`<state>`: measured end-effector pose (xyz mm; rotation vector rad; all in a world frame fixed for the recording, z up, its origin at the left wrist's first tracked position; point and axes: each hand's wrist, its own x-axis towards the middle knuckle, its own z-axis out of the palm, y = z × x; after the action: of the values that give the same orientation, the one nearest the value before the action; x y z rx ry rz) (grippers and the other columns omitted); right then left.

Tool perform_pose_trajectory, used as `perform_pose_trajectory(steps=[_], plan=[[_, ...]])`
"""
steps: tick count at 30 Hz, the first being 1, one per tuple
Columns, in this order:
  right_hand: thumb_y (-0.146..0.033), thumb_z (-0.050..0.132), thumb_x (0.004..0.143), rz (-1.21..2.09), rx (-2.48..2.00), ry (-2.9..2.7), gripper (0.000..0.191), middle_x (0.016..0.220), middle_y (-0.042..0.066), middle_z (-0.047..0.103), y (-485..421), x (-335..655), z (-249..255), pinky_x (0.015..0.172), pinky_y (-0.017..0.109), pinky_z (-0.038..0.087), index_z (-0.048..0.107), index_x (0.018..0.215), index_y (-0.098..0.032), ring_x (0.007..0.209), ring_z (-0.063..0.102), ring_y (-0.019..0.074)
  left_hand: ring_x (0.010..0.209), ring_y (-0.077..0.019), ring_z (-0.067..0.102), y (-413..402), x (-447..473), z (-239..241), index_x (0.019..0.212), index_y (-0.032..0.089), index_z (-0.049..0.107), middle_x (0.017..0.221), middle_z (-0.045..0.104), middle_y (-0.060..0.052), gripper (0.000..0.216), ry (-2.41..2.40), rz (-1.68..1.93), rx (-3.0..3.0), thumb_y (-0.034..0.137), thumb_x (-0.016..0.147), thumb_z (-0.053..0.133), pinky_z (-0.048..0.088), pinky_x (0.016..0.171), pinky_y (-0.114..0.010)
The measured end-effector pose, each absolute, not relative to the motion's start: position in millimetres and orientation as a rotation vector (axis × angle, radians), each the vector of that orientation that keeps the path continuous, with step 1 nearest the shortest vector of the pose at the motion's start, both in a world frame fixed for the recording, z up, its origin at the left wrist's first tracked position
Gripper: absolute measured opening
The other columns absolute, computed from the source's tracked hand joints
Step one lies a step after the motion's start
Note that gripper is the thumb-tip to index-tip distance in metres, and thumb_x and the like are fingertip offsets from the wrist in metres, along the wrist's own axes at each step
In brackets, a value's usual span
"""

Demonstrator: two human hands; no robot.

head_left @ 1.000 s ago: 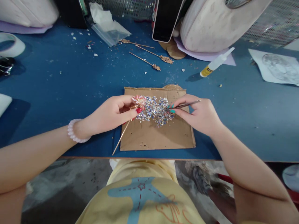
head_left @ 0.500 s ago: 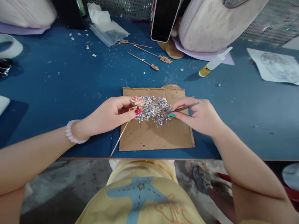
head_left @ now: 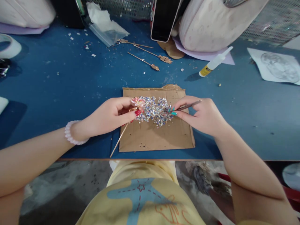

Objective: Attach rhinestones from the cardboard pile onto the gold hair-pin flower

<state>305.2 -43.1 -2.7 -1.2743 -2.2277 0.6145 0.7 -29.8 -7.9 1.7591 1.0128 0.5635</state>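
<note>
My left hand [head_left: 117, 114] is closed on a gold hairpin [head_left: 120, 139], its long stick slanting down toward the table edge. Pink flower-like decoration [head_left: 138, 102] on the pin's head shows at my fingertips. In my right hand [head_left: 199, 114] I pinch dark tweezers [head_left: 187, 106], whose tips reach the right side of a pile of small glittering blue and silver rhinestones [head_left: 157, 111]. That pile lies on a piece of brown cardboard [head_left: 154, 139], between my two hands. The tweezer tips are too small to tell whether they hold a stone.
Several gold hairpins [head_left: 150, 64] lie beyond the cardboard, near a plastic bag [head_left: 107, 32]. A glue bottle [head_left: 212, 64] with a yellow label stands to the right. Further back are a phone [head_left: 165, 20] and a pale bag [head_left: 208, 26]. A printed sheet [head_left: 274, 65] lies far right.
The tweezers and my right hand have shifted very slightly to the right, the tips drawing back a little at the pile's edge. My left hand with the hairpin stays nearly in place.
</note>
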Motion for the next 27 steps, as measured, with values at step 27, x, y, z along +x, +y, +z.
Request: perform_pose_trajectory(steps=[27], plan=[[-0.028, 0.065, 0.092, 0.568, -1.304, -2.154, 0.010, 0.093, 0.004, 0.081, -40, 300, -11, 0.090, 0.043, 0.060, 0.074, 0.090, -0.024, 0.090, 0.077, 0.0237, 0.068, -0.0131, 0.058, -31, 0, -7, 0.102, 0.018, 0.080, 0.083, 0.073, -0.002, 0.028, 1.052, 0.528, 1.769, 0.037, 0.089, 0.064, 0.048, 0.056, -0.020]])
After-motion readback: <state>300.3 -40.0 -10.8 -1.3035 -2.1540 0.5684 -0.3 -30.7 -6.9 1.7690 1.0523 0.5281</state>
